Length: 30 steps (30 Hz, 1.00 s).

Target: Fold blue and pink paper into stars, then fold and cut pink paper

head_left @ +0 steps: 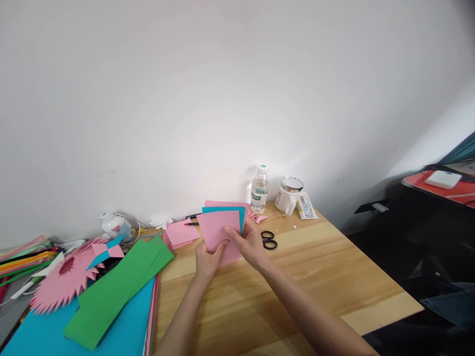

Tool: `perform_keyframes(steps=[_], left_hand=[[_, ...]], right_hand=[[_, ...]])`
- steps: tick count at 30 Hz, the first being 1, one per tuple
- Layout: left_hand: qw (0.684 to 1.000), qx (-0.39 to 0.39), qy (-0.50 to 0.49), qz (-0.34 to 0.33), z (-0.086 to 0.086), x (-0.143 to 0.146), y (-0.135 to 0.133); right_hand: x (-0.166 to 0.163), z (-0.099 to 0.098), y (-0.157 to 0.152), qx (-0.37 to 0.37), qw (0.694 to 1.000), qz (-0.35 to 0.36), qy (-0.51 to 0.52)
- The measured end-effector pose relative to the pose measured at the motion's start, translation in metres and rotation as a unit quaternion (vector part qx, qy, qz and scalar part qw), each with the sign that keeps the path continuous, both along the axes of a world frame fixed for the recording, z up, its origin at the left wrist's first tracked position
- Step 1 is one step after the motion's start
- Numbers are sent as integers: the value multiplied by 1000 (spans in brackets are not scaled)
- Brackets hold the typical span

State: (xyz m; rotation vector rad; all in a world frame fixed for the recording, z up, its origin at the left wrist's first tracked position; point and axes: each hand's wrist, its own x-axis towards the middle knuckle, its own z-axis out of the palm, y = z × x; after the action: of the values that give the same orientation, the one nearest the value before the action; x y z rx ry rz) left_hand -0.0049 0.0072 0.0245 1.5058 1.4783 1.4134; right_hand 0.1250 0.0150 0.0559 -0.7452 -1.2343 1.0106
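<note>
Both my hands grip a small fan of paper sheets above the wooden table. In front is a pink sheet (218, 227); a blue sheet (237, 213) and more pink paper show behind it. My left hand (208, 258) pinches the lower edge with its thumb on the front. My right hand (250, 244) closes on the right side, thumb on the pink face, its fingers hidden behind the sheets. Black-handled scissors (268, 240) lie just right of my right hand, blades out of sight. Loose pink sheets (181, 232) rest to the left of my hands.
Along the wall stand a clear bottle (259, 190) and a white mug (288, 197) beside a small packet (308, 206). At left, green strips (115, 291) and a pink spiky paper ring (67, 277) lie on blue sheets (128, 329). A white bottle (116, 226) lies tilted behind.
</note>
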Motion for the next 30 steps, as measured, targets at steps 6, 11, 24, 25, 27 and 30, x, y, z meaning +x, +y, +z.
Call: perform_keyframes(steps=[6,11,24,25,27,30], left_hand=[[999,13,-33,6,-13,2,-13],[987,-41,-67,-139,8,-6,-13],[969,-218,49,-101,46,-29,-31],[967,-219,65,-114,56,-35,-34],[958,-238,82,-138,79,-49,-40],[971,-200,94,-90,112,-72,-50]], right_hand=[[3,-21,-7,-33,999,14,-35],[12,-5,9,-53,995,-77,38],[38,-76,50,-224,872,-232,368],[38,-83,49,-235,867,-239,370],[36,-93,49,-254,858,-249,371],[33,-104,49,-276,849,-258,369]])
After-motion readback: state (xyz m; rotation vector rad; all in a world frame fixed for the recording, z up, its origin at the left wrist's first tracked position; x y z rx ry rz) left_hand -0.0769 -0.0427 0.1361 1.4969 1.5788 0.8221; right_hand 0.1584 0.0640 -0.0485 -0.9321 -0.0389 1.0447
